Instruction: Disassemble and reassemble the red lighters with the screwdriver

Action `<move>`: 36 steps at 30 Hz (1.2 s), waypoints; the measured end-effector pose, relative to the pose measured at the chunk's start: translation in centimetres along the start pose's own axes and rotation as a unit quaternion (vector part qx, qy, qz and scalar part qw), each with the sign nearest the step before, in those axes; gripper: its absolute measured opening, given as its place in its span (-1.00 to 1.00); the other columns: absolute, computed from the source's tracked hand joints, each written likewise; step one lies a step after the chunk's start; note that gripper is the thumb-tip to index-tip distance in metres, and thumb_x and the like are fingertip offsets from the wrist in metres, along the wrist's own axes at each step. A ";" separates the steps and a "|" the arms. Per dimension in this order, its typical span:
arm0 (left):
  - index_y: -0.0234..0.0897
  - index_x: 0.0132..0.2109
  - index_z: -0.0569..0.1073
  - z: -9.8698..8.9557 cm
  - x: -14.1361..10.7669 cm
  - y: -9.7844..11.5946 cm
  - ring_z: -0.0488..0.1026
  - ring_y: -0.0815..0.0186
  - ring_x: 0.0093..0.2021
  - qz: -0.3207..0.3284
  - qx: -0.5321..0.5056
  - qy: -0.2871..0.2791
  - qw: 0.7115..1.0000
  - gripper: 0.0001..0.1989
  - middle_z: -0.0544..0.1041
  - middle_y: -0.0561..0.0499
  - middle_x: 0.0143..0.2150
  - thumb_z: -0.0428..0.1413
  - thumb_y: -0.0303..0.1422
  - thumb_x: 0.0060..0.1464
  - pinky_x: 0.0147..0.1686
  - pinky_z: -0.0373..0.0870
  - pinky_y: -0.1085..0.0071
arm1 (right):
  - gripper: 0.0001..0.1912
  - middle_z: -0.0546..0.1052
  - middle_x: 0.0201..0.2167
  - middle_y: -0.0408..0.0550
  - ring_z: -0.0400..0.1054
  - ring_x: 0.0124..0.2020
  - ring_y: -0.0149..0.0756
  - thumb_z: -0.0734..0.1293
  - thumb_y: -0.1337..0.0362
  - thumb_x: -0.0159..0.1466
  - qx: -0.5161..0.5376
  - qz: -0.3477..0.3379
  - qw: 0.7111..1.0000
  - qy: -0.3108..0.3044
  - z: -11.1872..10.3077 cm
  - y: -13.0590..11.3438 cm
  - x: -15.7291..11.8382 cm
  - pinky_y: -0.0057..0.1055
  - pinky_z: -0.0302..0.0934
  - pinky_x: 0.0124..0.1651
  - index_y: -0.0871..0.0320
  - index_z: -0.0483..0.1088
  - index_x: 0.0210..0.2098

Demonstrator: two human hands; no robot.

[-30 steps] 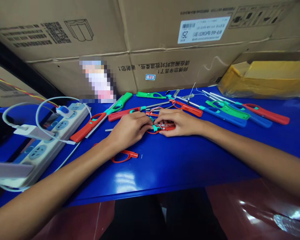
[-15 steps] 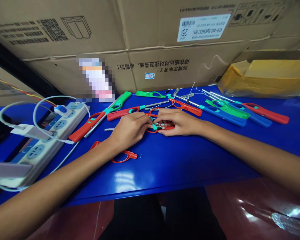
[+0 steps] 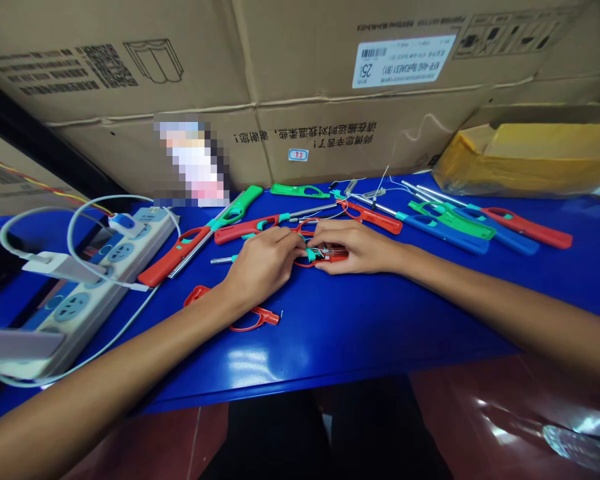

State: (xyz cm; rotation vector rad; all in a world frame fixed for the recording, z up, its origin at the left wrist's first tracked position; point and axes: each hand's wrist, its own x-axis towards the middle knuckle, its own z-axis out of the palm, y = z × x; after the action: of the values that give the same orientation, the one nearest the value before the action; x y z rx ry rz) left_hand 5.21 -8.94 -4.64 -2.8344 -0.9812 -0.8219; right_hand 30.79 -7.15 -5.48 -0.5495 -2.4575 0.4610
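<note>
Between my hands lies an opened red long-reach lighter point(image 3: 336, 255), its teal part and thin wires exposed. My right hand point(image 3: 353, 245) is wrapped round its red handle end. My left hand point(image 3: 269, 263) pinches it near the teal part, and a metal tube point(image 3: 222, 261) sticks out to the left from beneath this hand. What the left fingertips press on is partly hidden. Below my left wrist lies a loose red casing half point(image 3: 263, 318), partly covered by the forearm. Just behind my hands rests another red lighter point(image 3: 245, 229).
Several blue, green and red lighters point(image 3: 527, 228) lie along the back right. A red and a green lighter point(image 3: 237, 208) lie back left. A white power strip point(image 3: 107, 280) with cables stands at left. Cardboard point(image 3: 305, 100) walls the back; a yellow-taped box point(image 3: 540, 157) sits at right.
Both hands stay at the opened lighter, with only slight finger movement. The loose red casing half shows a little further right and lower; the view has shifted slightly.
</note>
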 end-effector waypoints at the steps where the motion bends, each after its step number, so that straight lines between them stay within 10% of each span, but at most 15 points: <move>1: -0.32 -0.16 0.59 0.0 0.0 0.0 0.57 0.21 -0.24 -0.001 0.003 0.002 1.000 -0.84 0.63 -0.07 -0.24 0.11 -0.51 0.39 -0.24 0.48 0.33 | -0.78 0.57 -0.11 0.01 0.51 -0.07 -0.16 0.44 0.30 0.37 -0.001 0.001 1.000 -0.001 0.0 0.0 0.0 -0.22 0.40 -0.01 0.12 0.55 0.01; 36: -0.09 0.14 0.68 -4.2 1.8 -3.4 0.55 0.22 -0.06 0.113 -0.129 -0.154 0.973 -0.51 0.66 -0.04 -0.07 0.02 -0.63 0.30 0.02 0.50 0.25 | -0.76 0.59 -0.12 -0.05 0.49 -0.15 -0.23 0.47 0.24 0.35 0.036 0.028 0.999 -0.008 -0.2 0.3 0.4 -0.23 0.36 -0.03 0.07 0.60 0.01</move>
State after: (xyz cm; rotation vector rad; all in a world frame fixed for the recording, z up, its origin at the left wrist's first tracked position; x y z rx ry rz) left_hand 2.42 -6.07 -0.60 -3.2902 -0.5884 -0.5315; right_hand 30.72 -6.72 -5.26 -0.5879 -2.4353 0.5749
